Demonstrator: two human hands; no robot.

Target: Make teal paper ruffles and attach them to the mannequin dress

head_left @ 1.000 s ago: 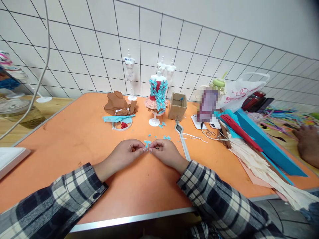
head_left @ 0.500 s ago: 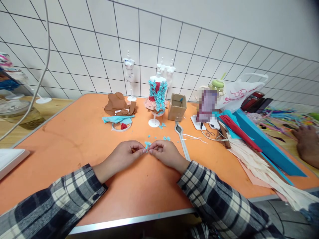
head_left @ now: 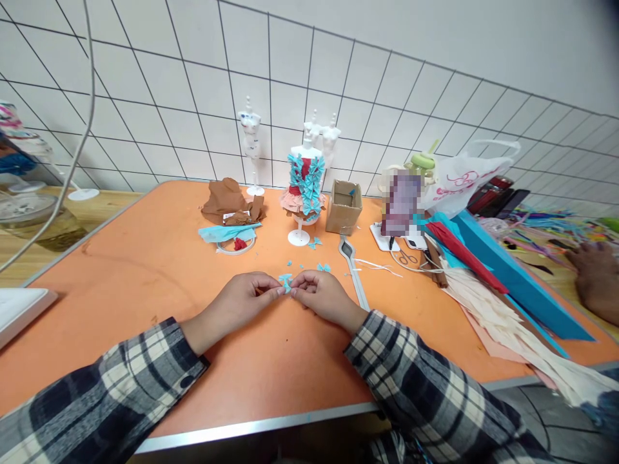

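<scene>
My left hand (head_left: 249,299) and my right hand (head_left: 325,298) meet above the orange table (head_left: 227,380), fingertips pinched. Between them is a small light-blue crepe paper piece (head_left: 286,281), bow-like in shape; both hands grip it from either side, and part of it is hidden by the fingers. Small blue paper bows (head_left: 324,267) and scraps lie just beyond my hands. Farther back stands a miniature dress form (head_left: 306,183) on a white base, dressed in a red bodice covered with blue bows and a pink and brown ruffled skirt.
Brown crepe paper (head_left: 225,203) and a roll of tape (head_left: 235,245) lie at back left. A small cardboard box (head_left: 343,207) stands right of the form, with grey tweezers (head_left: 353,267) before it. Scissors (head_left: 407,256) and paper strips (head_left: 498,309) are at right. A person's hand (head_left: 597,277) rests far right.
My hands have barely moved; the fingertips have parted very slightly, and a little more of the blue paper shows between them.
</scene>
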